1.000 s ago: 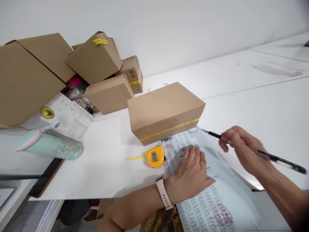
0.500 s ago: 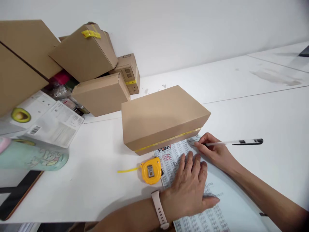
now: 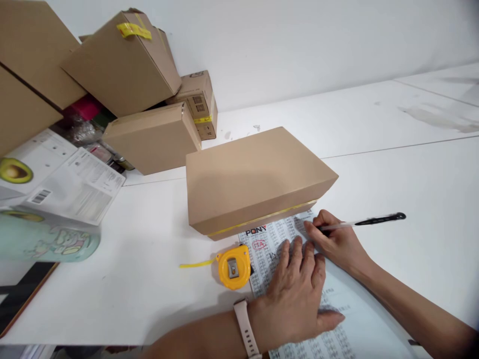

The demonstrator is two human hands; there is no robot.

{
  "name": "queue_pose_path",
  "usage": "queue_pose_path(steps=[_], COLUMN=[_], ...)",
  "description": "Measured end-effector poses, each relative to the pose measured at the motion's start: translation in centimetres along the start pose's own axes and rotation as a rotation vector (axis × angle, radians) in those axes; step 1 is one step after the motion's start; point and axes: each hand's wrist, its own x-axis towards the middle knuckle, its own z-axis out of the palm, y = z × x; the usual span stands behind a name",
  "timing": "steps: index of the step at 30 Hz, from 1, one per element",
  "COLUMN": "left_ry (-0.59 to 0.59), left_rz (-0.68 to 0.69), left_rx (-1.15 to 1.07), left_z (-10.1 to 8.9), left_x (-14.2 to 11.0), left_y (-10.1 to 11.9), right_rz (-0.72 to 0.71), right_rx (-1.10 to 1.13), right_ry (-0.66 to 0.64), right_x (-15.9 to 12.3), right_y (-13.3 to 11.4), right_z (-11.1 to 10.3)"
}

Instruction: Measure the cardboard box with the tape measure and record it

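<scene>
My left hand [image 3: 297, 294] lies flat with fingers stretched out on a printed sheet [image 3: 355, 319] full of small figures, pinning it to the white table [image 3: 149, 259]. My right hand [image 3: 337, 239] is closed on a black pen [image 3: 366, 221], its tip on the sheet's top edge just below a closed brown cardboard box [image 3: 254, 174] with a yellow tape line along its side. A yellow tape measure [image 3: 234, 267] sits left of the sheet, a short length of tape pulled out. A pale watch strap circles my left wrist.
Several cardboard boxes [image 3: 123, 70] are piled against the wall at the back left. A white leaflet box with an avocado picture [image 3: 56, 179] and a mint-green bottle [image 3: 45, 242] lie at the left. A dark board [image 3: 18, 299] sticks out at the lower left edge.
My right hand swung the pen down from the air to the sheet's top edge beside the box. My left hand stayed flat on the paper. The view shifted slightly closer.
</scene>
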Motion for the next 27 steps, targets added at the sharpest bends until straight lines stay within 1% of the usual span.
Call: queue_pose_path(steps=[10, 18, 23, 27], left_ry=[0.011, 0.018, 0.011, 0.009], left_rz=[-0.002, 0.001, 0.003, 0.002], left_rx=[0.022, 0.041, 0.05, 0.052], left_z=[-0.01, -0.26, -0.36, -0.51], left_x=[-0.03, -0.1, -0.1, -0.14], left_y=[0.07, 0.06, 0.02, -0.02], right_rz=[0.002, -0.028, 0.008, 0.023], right_rx=[-0.011, -0.018, 0.005, 0.01], right_ry=[-0.029, -0.013, -0.017, 0.019], right_x=[0.03, 0.05, -0.06, -0.04], right_y=[0.15, -0.2, -0.26, -0.08], right_z=[0.04, 0.07, 0.03, -0.05])
